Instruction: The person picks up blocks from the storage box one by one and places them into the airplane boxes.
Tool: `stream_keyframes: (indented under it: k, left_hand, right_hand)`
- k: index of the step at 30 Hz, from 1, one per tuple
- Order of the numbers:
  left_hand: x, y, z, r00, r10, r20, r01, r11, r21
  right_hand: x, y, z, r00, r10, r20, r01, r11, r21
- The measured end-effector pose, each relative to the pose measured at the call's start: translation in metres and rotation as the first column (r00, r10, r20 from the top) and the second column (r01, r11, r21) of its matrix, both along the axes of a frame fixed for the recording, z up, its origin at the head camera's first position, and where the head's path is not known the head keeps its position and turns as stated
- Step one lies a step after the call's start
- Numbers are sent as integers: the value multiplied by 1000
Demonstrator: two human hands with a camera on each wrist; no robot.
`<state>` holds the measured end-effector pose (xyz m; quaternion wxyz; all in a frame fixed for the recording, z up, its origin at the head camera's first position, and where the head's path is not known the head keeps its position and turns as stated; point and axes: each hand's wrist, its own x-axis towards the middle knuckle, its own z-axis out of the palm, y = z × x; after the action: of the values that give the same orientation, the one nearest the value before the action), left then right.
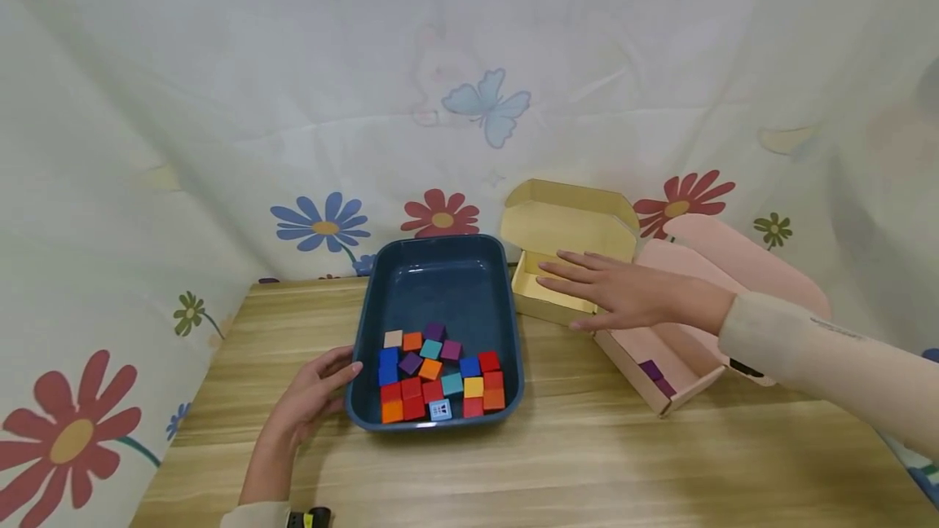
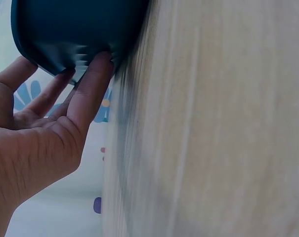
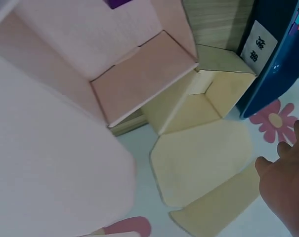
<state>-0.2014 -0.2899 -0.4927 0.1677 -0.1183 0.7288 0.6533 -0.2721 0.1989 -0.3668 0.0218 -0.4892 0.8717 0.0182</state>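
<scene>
A dark blue tray (image 1: 440,292) holds several small coloured cubes (image 1: 431,369), mostly in its near half. My left hand (image 1: 315,393) holds the tray's left side, thumb on the rim and fingers against the outer wall (image 2: 65,29). My right hand (image 1: 623,292) hovers with fingers spread and nothing in them, over the gap between a yellow cardboard box (image 1: 546,312) and a pink cardboard box (image 1: 627,361). Both boxes have raised lids. Two purple cubes (image 1: 650,370) lie in the pink box's near end; the hand and forearm hide part of both boxes.
All of this stands on a wood-grain table (image 1: 587,463). A flower-printed cloth (image 1: 330,104) hangs directly behind the tray and boxes. One light blue cube (image 1: 440,410) in the tray bears a printed mark. The tray's outer end carries a white label (image 3: 259,47).
</scene>
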Motion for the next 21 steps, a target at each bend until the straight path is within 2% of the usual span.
stream_keyframes:
  k: [11, 18, 21]
  left_hand:
    - [1, 0, -1, 999, -24, -26, 25, 999, 47]
    - [1, 1, -2, 1000, -9, -15, 10, 1000, 21]
    - [1, 1, -3, 1000, -11, -19, 11, 1000, 21]
  right_hand:
    - [-6, -46, 1, 997, 76, -29, -75, 996, 38]
    - [-8, -81, 1, 998, 59, 23, -61, 995, 76]
    - [-11, -96, 1, 997, 80, 24, -81, 993, 80]
